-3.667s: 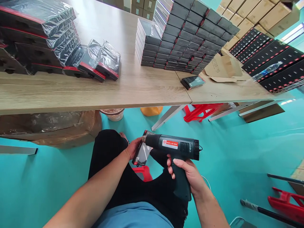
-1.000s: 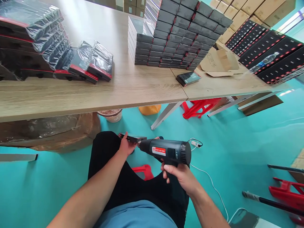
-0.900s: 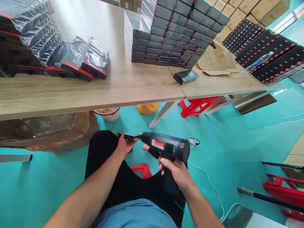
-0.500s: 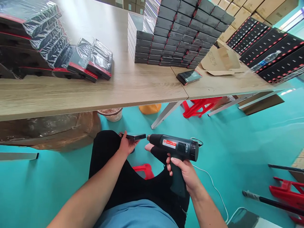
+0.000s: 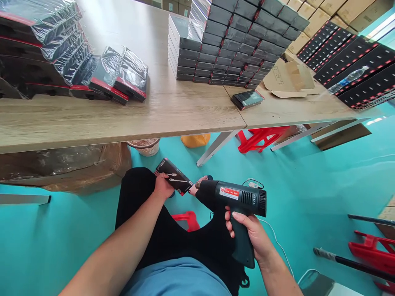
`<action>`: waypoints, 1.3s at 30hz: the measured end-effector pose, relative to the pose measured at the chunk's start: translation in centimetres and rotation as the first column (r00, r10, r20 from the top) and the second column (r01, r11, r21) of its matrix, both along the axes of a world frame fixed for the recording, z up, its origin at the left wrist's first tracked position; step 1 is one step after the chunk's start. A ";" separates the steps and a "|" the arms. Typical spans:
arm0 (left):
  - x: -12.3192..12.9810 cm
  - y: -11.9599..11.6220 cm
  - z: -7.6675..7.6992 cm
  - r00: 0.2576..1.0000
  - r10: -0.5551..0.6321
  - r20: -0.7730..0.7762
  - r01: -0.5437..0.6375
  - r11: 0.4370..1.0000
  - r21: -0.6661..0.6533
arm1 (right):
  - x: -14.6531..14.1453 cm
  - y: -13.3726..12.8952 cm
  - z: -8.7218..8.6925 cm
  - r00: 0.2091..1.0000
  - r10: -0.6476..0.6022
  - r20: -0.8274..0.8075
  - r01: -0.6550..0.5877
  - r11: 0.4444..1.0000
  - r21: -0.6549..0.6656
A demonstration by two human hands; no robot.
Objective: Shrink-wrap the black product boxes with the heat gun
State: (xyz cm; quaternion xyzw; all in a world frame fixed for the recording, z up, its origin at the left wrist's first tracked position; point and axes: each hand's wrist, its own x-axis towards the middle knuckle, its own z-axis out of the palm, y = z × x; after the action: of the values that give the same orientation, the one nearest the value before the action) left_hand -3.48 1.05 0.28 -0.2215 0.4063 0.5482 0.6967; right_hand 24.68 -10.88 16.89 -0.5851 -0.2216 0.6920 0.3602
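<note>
"From the head view, where's the black box (image 5: 176, 174)?"

"In the left hand (image 5: 163, 187), fingers gripping it, beside the left knee (image 5: 135, 181)."

"And the right hand (image 5: 249, 228)?"

"Its fingers wrap round the handle (image 5: 242, 242) of the heat gun (image 5: 216, 190) (red label (image 5: 229, 193) showing), nozzle (image 5: 198, 185) just beside the box. On the table (image 5: 160, 113), a dark stack (image 5: 237, 51) stands between film-wrapped boxes (image 5: 132, 76) and cardboard (image 5: 284, 78)"

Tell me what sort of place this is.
Probably a packing workshop: stacked small black boxes, a heat gun in the right hand, and piled cardboard cartons behind.
</note>
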 end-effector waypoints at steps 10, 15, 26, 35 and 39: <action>0.4 -0.2 -0.7 0.973 -0.109 -0.201 0.131 0.986 0.100 | -0.1 -0.5 0.3 0.983 0.167 0.077 -0.169 0.986 0.014; 0.3 -0.4 -0.7 0.967 -0.152 -0.202 0.171 0.982 0.078 | -1.0 -0.4 0.0 0.980 0.179 0.091 -0.182 0.983 0.037; 1.4 -1.0 -2.1 0.886 -0.417 -0.203 0.440 0.894 0.083 | -2.2 2.4 -0.3 0.992 0.106 0.070 -0.113 0.988 0.109; 1.6 -1.1 -2.7 0.824 -0.497 -0.271 0.524 0.851 0.031 | -3.2 6.1 1.0 0.969 0.185 0.166 -0.207 0.970 0.124; 1.8 -1.2 -2.6 0.827 -0.481 -0.290 0.511 0.859 0.033 | -3.5 6.8 1.7 0.930 0.276 0.245 -0.312 0.942 0.121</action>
State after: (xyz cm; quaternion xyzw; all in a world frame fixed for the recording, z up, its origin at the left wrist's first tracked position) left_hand -1.64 -0.16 -2.36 0.0075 0.5108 0.3948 0.7637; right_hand 21.21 -4.07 18.61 -0.5892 -0.4001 0.6479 0.2701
